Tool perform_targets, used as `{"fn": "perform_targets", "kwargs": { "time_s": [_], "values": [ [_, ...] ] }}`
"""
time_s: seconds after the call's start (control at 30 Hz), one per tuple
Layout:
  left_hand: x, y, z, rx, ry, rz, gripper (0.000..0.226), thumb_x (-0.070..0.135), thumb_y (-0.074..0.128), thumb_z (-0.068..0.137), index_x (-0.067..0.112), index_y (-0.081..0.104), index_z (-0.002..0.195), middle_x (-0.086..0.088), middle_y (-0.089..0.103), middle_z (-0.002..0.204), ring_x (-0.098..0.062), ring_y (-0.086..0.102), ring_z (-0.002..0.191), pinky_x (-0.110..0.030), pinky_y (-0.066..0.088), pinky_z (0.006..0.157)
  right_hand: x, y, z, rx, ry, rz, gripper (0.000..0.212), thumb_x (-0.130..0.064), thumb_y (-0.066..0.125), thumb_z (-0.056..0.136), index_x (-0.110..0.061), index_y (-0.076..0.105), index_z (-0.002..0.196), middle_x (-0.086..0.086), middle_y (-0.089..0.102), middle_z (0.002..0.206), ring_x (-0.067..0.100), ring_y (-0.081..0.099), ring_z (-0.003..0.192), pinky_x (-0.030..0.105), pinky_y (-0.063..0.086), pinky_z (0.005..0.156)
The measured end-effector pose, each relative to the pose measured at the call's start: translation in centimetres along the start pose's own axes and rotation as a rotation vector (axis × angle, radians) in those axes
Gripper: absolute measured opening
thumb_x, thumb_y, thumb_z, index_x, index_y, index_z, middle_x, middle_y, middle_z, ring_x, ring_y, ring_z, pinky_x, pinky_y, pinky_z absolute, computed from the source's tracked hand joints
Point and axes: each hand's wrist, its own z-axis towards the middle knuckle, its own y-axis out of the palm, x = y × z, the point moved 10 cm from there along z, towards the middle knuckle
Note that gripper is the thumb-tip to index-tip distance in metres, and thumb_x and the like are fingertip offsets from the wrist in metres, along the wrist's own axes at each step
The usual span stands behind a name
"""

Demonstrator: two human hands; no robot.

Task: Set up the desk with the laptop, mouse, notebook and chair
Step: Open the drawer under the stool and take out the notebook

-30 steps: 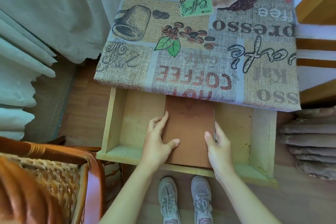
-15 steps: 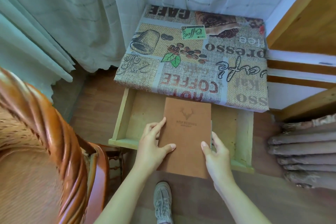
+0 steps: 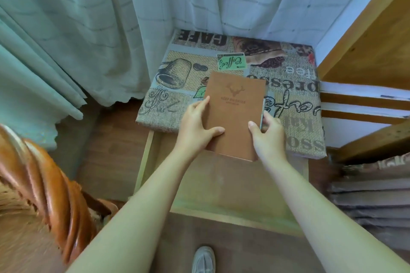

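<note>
Head view: both hands clamp the brown notebook [image 3: 235,115] by its long edges, left hand [image 3: 196,127] and right hand [image 3: 267,134], holding it level above the desk [image 3: 295,104], beyond the open drawer [image 3: 233,186], evidently for flat placement.

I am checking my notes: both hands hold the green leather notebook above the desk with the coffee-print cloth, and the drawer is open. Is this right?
Not quite: the head view shows a brown leather notebook, not green. Left hand and right hand hold it above the coffee-print cloth desk; the wooden drawer is open.
</note>
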Motion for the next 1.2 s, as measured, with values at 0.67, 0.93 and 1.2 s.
{"fn": "perform_targets", "kwargs": {
  "time_s": [0.67, 0.93, 1.2],
  "values": [
    [-1.2, 5.9, 6.1, -0.179, 0.155, 0.328, 0.111, 0.062, 0.064, 0.076, 0.014, 0.000, 0.153, 0.001, 0.001, 0.162, -0.013, 0.000, 0.148, -0.025, 0.005, 0.116, 1.2, 4.8, 5.8, -0.008, 0.040, -0.267, 0.060, -0.016, 0.041, 0.098, -0.011, 0.011, 0.150, 0.006, 0.007, 0.160, 0.025, 0.004, 0.144, 0.037, 0.008, 0.115],
    [-1.3, 6.1, 5.8, -0.177, 0.117, 0.294, 0.104, 0.057, 0.063, 0.081, 0.012, 0.001, 0.153, 0.000, -0.003, 0.162, -0.012, -0.006, 0.148, -0.023, -0.001, 0.115, 1.1, 2.6, 6.6, 0.156, 0.115, -0.089, 0.055, 0.007, 0.034, 0.091, -0.012, 0.039, 0.143, 0.008, 0.026, 0.155, 0.022, 0.025, 0.142, 0.025, 0.023, 0.109],
    [-1.8, 6.5, 4.2, -0.191, 0.166, 0.393, 0.088, 0.057, 0.047, 0.091, 0.010, 0.006, 0.153, -0.002, -0.005, 0.162, -0.014, -0.011, 0.147, -0.028, -0.001, 0.118, -1.0, 5.4, 4.1, -0.103, -0.315, -0.579, 0.052, -0.030, 0.037, 0.099, -0.019, 0.024, 0.148, 0.006, 0.009, 0.160, 0.023, 0.001, 0.147, 0.043, 0.006, 0.119]
  ]
}}
